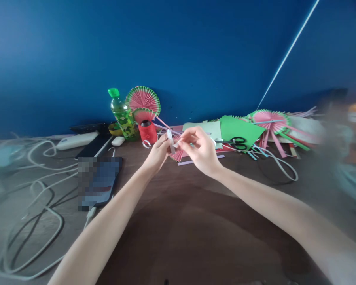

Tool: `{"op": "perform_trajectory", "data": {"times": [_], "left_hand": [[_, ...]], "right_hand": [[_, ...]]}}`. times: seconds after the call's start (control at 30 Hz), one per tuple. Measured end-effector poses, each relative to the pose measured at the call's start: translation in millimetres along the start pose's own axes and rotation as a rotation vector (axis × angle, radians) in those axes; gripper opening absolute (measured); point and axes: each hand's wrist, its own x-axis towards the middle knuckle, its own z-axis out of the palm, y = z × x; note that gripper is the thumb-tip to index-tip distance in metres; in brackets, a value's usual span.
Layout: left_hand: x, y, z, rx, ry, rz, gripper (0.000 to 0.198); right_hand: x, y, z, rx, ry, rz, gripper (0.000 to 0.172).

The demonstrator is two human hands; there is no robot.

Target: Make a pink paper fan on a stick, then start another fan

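Observation:
My left hand [160,149] is closed on a pink pleated paper [175,155] with a narrow white strip [170,140] at its near edge. The strip stands nearly upright between my hands; I cannot tell whether it is tape or paper. Beside it, my right hand [198,151] has its thumb and index finger pinched on a small white piece, too small to name. Part of the pleated paper is hidden behind my fingers. A lilac paper strip [200,160] lies on the table just below my right hand.
Behind stand a green-capped bottle [121,114], a red can [147,132] and a round pleated fan [144,99]. To the right lie green paper [240,132], black-handled scissors [239,143] and another fan [269,120]. A phone [102,182] and white cables [52,213] are left.

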Motion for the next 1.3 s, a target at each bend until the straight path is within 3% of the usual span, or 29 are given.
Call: {"op": "perform_trajectory", "data": {"times": [0.23,0.4,0.7,0.9,1.0,1.13,1.2,1.3], "left_hand": [[-2.7,-2.3,-3.4,0.156,-0.179,0.032,0.025],[-4.3,-3.0,-4.3,0.271,-0.178,0.043,0.02],[-6.3,2.5,-0.5,-0.01,-0.228,-0.079,0.016],[-8.7,9.1,-1.2,-0.156,-0.228,-0.221,0.013],[-7.2,8.7,-3.2,-0.173,-0.233,-0.22,0.014],[-1.9,9.5,-7.1,-0.064,-0.136,-0.104,0.018],[0.6,14.0,-10.7,0.091,-0.01,0.004,0.017],[2.6,22.5,-19.5,0.495,0.236,0.149,0.019]], "right_hand": [[13.7,4.6,-10.4,0.078,0.15,0.011,0.011],[17.5,8.3,-14.5,0.105,0.167,0.064,0.011],[21.0,6.6,-18.4,0.502,0.006,0.181,0.015],[23.2,1.5,-21.3,0.599,-0.183,0.239,0.02],[25.3,-7.3,-22.8,0.66,-0.212,0.258,0.023],[30.4,-16.3,-29.0,0.583,-0.209,0.261,0.021],[33.8,-14.5,-34.6,0.48,-0.179,0.265,0.016],[37.7,-3.3,-43.3,0.239,-0.104,0.321,0.009]]}}
